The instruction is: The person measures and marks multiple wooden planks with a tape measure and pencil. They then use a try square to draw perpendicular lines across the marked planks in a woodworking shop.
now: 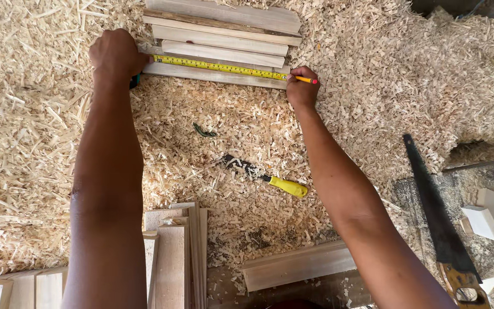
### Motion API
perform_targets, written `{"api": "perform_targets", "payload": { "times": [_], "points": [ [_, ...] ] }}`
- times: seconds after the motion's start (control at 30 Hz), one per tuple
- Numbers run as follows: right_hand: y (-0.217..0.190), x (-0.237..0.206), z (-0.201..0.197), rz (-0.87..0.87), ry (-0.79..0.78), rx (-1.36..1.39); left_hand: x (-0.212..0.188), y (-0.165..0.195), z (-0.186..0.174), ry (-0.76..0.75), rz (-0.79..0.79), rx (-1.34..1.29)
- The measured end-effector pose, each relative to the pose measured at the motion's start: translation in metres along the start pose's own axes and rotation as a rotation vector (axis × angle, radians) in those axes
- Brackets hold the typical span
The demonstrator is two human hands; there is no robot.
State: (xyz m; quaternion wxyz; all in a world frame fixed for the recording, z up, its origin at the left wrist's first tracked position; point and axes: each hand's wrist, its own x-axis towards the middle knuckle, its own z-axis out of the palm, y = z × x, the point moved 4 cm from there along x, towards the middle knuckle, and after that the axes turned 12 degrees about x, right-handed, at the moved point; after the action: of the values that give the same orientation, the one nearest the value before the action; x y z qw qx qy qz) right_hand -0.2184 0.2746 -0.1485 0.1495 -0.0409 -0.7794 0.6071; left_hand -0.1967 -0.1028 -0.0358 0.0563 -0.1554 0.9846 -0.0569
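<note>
My left hand (pixel 115 54) is closed over the case end of a yellow tape measure (pixel 218 67), pressing it at the left end of a pale wooden board (pixel 212 76). The tape lies stretched along that board to the right. My right hand (pixel 301 86) grips a yellow pencil with a red end (pixel 307 80), its tip at the tape's far end on the board. Behind the board lies a stack of similar wooden slats (pixel 224 34).
Wood shavings (pixel 41 114) cover the surface. A yellow-handled tool (pixel 284 185) lies half buried in the middle. A handsaw (pixel 438 217) rests at the right beside small white blocks (pixel 481 220). More boards (pixel 172 257) and a plank (pixel 298 266) lie near me.
</note>
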Motion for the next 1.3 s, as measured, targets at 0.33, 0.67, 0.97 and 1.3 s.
{"api": "perform_targets", "payload": {
  "times": [0.33, 0.67, 0.97, 1.3],
  "points": [
    [-0.008, -0.003, -0.001, 0.190, -0.013, -0.056, 0.001, -0.004, 0.009, -0.019, -0.001, -0.053],
    [-0.028, -0.008, -0.007, 0.167, 0.000, -0.245, -0.017, -0.012, -0.004, 0.046, -0.021, -0.075],
    [-0.069, -0.039, -0.044, 0.170, 0.018, -0.235, -0.075, -0.018, -0.044, -0.036, -0.130, -0.005],
    [-0.102, -0.097, -0.146, 0.131, 0.085, -0.105, -0.190, 0.005, -0.068, -0.035, -0.129, -0.101]
  ]
}}
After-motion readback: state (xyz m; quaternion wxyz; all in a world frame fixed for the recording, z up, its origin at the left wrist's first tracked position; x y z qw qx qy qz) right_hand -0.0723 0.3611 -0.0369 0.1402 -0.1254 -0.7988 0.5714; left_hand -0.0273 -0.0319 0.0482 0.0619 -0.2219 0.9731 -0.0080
